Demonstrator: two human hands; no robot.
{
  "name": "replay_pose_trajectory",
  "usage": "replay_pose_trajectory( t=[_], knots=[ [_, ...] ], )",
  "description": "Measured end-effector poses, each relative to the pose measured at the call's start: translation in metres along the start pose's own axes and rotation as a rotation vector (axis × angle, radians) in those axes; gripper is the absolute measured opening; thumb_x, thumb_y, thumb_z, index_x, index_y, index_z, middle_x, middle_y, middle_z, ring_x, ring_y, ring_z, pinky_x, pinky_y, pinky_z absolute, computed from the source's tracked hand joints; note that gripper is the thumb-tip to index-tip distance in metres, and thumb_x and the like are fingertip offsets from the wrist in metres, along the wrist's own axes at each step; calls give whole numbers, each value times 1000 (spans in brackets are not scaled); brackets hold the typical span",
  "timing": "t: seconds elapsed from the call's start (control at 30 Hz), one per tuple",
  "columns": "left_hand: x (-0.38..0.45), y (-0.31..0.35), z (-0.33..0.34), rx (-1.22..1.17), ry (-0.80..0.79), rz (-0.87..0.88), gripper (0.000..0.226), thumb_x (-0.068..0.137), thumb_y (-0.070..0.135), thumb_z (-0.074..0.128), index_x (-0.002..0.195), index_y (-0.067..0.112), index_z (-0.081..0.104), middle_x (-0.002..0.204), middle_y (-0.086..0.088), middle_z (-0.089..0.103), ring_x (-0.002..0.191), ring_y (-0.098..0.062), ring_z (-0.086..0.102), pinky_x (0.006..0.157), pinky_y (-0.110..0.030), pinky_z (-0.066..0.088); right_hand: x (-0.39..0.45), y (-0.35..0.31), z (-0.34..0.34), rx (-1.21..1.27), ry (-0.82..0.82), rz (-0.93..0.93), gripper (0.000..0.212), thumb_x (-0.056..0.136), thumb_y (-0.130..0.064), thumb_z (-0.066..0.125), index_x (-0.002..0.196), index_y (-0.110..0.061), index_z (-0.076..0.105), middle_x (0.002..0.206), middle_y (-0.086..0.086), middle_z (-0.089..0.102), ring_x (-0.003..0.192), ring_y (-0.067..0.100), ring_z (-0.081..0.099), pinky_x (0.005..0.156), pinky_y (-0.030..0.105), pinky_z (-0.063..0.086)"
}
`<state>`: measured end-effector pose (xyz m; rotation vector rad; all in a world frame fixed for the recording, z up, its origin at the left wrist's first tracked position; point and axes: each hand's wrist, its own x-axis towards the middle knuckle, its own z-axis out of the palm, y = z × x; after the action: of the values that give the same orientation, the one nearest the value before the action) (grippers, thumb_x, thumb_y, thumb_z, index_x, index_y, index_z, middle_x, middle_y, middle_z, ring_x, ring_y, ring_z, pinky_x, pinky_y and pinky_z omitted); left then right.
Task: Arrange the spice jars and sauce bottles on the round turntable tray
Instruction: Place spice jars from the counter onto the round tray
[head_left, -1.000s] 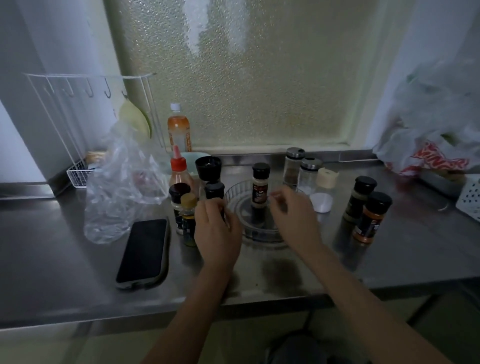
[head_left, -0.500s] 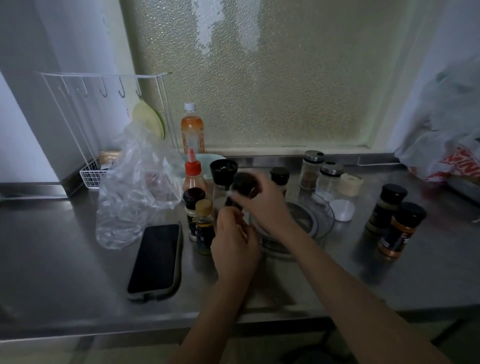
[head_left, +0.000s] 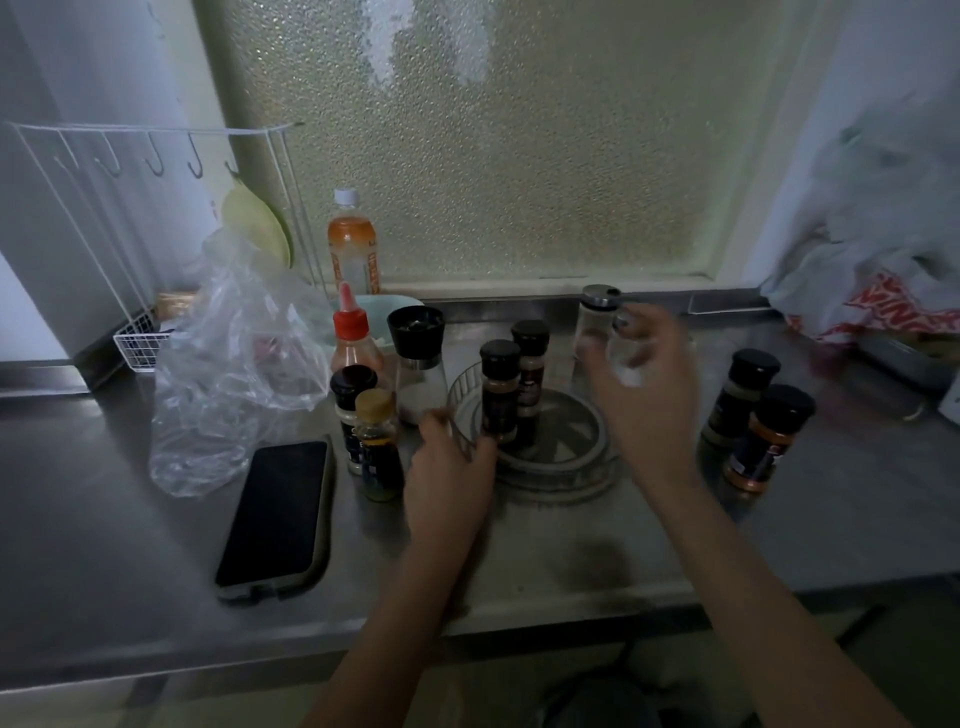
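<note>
The clear round turntable tray (head_left: 582, 457) sits mid-counter with two black-lidded spice jars (head_left: 500, 395) standing together on its left side. My left hand (head_left: 449, 467) pinches the tray's left rim. My right hand (head_left: 641, 384), blurred, is behind the tray with its fingers curled around a clear glass jar (head_left: 621, 340). A second silver-lidded glass jar (head_left: 597, 317) stands just left of it. Left of the tray stand a red-capped sauce bottle (head_left: 353, 338), a black-topped grinder (head_left: 418, 358), a black-lidded jar (head_left: 353, 400) and a yellow-capped dark bottle (head_left: 379, 447). Two more spice jars (head_left: 753, 415) stand to the right.
A phone (head_left: 275, 519) lies at the front left beside a crumpled clear plastic bag (head_left: 234, 364). An orange drink bottle (head_left: 352, 244) stands at the window. A white wire rack (head_left: 140, 338) is at far left, plastic bags (head_left: 883, 270) at far right.
A second black-lidded jar now stands on the tray. My right hand moved back and right to the glass jars. My left hand went from that jar to the tray's rim.
</note>
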<state>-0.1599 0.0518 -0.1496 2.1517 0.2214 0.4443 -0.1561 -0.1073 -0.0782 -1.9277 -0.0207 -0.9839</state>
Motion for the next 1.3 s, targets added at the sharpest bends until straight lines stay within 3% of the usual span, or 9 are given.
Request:
replay_pose_trajectory(
  t=[0.07, 0.13, 0.23, 0.47, 0.57, 0.7, 1.0, 1.17, 1.3],
  knots=[
    [3, 1, 2, 2, -15, -52, 40, 88, 35, 52, 115, 6, 45, 95, -15, 65, 85, -33, 62, 68, -39, 50, 1, 24, -38, -153, 356, 11, 46, 82, -36, 64, 119, -13, 51, 113, 7, 55, 103, 23, 53, 92, 44, 46],
    [4, 3, 4, -29, -32, -63, 28, 90, 30, 51, 103, 5, 50, 88, -14, 63, 79, -29, 60, 63, -34, 45, -4, 55, -67, -326, 431, 184, 63, 81, -40, 62, 132, -10, 41, 134, 15, 46, 125, 32, 40, 109, 44, 30],
    [7, 4, 4, -70, -39, -63, 22, 93, 28, 48, 100, 9, 54, 88, -14, 64, 81, -29, 61, 71, -37, 51, -11, 88, -81, -307, 237, 354, 80, 79, -43, 67, 141, -13, 28, 144, 14, 39, 133, 32, 37, 111, 46, 30],
    [7, 5, 4, -80, -125, 12, 65, 91, 57, 36, 141, 18, 27, 120, -8, 57, 97, -24, 60, 84, -38, 48, -21, 92, -77, -128, 164, 415, 44, 85, -25, 65, 122, -12, 46, 118, 12, 62, 108, 30, 59, 93, 45, 48],
    [5, 7, 4, -41, -142, 33, 62, 89, 51, 47, 137, 16, 31, 141, -12, 38, 111, -31, 55, 89, -37, 43, -22, 60, -70, 0, 259, 314, 51, 81, -19, 71, 125, -10, 46, 113, 0, 59, 100, 13, 58, 85, 26, 45],
    [2, 8, 4, -21, -153, 64, 63, 87, 50, 53, 137, 18, 33, 144, -10, 33, 113, -29, 54, 88, -35, 42, -30, 28, -30, 44, -99, 275, 50, 74, -21, 77, 114, -18, 47, 102, -11, 62, 91, 0, 59, 81, 8, 44],
    [2, 4, 2, -94, -122, 91, 56, 83, 40, 60, 132, 21, 39, 133, -5, 53, 108, -23, 59, 88, -43, 52, -52, 21, 19, -240, -384, 102, 44, 73, -44, 73, 106, -20, 55, 106, -1, 65, 99, 18, 61, 86, 42, 50],
    [1, 6, 1, -138, -68, 119, 43, 89, 22, 55, 131, 16, 45, 136, -9, 46, 116, -21, 53, 92, -40, 50, -52, 11, 16, -169, -486, 114, 42, 79, -51, 62, 109, -23, 54, 106, -4, 64, 98, 12, 60, 87, 36, 51],
    [-1, 6, -2, -102, -71, 163, 34, 91, 10, 49, 125, 12, 52, 134, -8, 48, 118, -17, 48, 89, -14, 32, -12, 10, -12, -197, -147, 65, 48, 89, -42, 54, 124, -9, 51, 119, 8, 59, 107, 18, 55, 87, 23, 44]
  ],
)
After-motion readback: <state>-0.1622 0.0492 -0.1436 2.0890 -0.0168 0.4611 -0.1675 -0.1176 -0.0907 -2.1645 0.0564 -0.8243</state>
